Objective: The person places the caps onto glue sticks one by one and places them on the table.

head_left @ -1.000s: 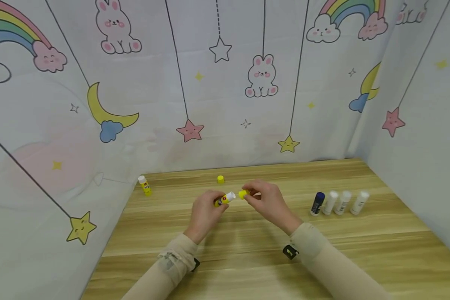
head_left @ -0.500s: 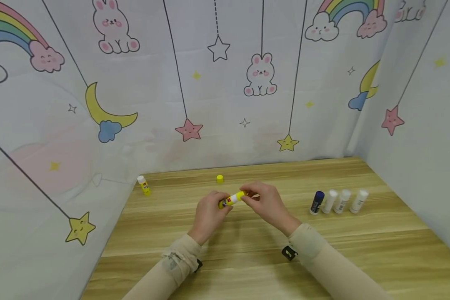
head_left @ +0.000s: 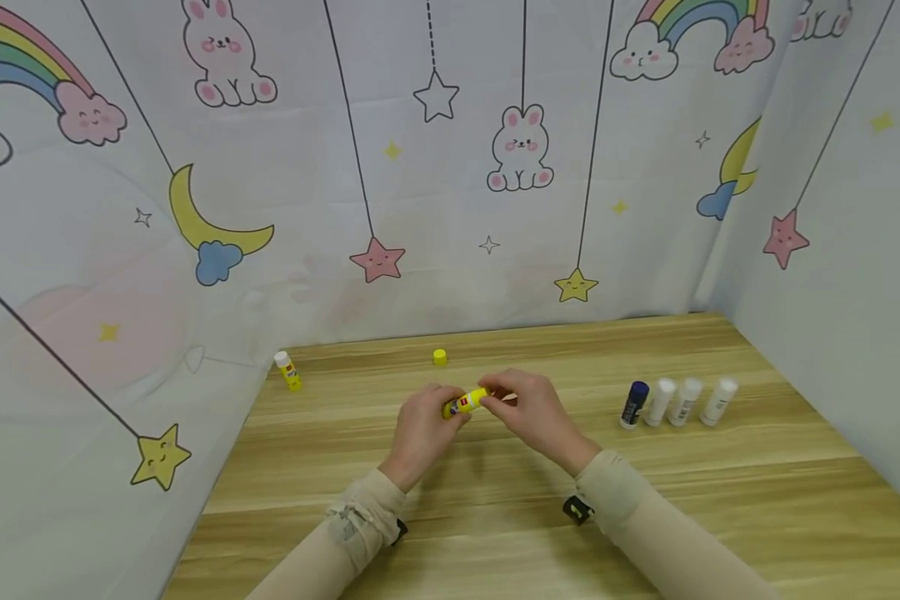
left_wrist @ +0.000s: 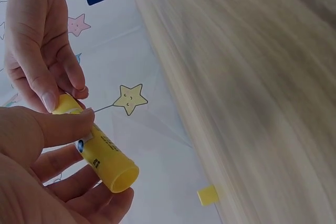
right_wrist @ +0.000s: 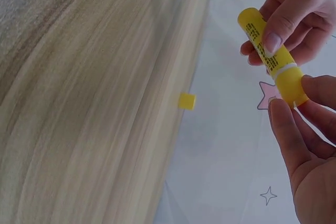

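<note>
Above the middle of the table, my left hand grips the body of a yellow glue stick, its thumb along the printed label in the right wrist view. Thumb and fingertips of my right hand pinch the yellow cap at the stick's other end. A thin white band shows between cap and body. The glue stick lies tilted, its capped end toward the right hand. In the left wrist view the hollow-looking base faces the camera.
A loose yellow cap sits near the table's back edge. At the back left stands a yellow glue stick with a white top. To the right, a dark-blue glue stick stands beside several white ones. A printed curtain hangs behind.
The right hand's yellow cap, apart from the stick a second ago, now covers its white end. The left hand has moved slightly right, and less white shows than half a second ago.
</note>
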